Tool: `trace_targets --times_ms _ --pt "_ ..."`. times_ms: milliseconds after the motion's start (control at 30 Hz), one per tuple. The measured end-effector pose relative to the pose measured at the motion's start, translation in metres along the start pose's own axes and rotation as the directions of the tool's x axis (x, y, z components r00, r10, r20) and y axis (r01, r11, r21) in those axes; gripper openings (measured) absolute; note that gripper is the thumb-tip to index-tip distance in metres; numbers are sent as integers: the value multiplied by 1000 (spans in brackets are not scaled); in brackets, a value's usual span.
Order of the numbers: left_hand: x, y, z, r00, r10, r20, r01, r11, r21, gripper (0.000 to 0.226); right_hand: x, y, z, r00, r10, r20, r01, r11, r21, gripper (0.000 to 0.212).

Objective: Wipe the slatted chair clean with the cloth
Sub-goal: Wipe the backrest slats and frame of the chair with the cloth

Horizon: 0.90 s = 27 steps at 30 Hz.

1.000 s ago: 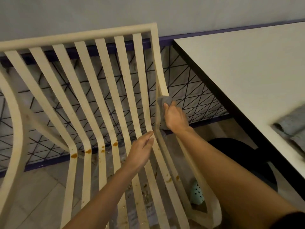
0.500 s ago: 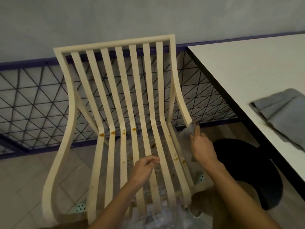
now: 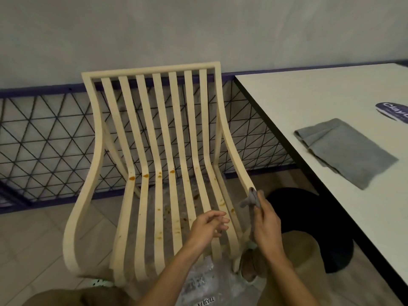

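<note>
Nearest, a clear plastic bag lies on the floor below the chair. The left hand hovers over the seat slats, fingers loosely bent and holding nothing. Just right of it, the right hand grips the grey cloth against the chair's right side rail. Orange stains dot the slats at the seat bend. Further right, a folded cloth lies on the counter. Behind stands a wire mesh fence
</note>
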State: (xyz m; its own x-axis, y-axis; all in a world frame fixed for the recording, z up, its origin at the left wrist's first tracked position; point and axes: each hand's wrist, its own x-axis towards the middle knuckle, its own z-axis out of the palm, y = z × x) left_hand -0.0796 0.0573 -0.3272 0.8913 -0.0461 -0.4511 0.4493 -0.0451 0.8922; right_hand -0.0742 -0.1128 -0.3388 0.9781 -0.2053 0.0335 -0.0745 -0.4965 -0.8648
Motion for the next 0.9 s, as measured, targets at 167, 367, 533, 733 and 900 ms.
trace_targets --times_ms 167,367,533,733,900 --pt "-25 -3 6 998 48 51 -43 996 -83 31 -17 -18 5 996 -81 28 79 993 90 42" --pt "-45 -7 3 997 51 -50 -62 965 -253 21 -50 -38 37 940 -137 313 79 978 192 41" --pt "-71 -22 -18 979 -25 -202 -38 953 -300 24 -82 -56 49 883 -141 448 63 981 185 47" --pt "-104 -28 -50 933 22 -360 -150 932 -331 15 -110 -74 55 819 -150 554 20 972 233 55" --pt "-114 -25 -88 883 34 -469 -157 961 -226 8 -117 -91 73 809 -234 539 101 959 265 42"
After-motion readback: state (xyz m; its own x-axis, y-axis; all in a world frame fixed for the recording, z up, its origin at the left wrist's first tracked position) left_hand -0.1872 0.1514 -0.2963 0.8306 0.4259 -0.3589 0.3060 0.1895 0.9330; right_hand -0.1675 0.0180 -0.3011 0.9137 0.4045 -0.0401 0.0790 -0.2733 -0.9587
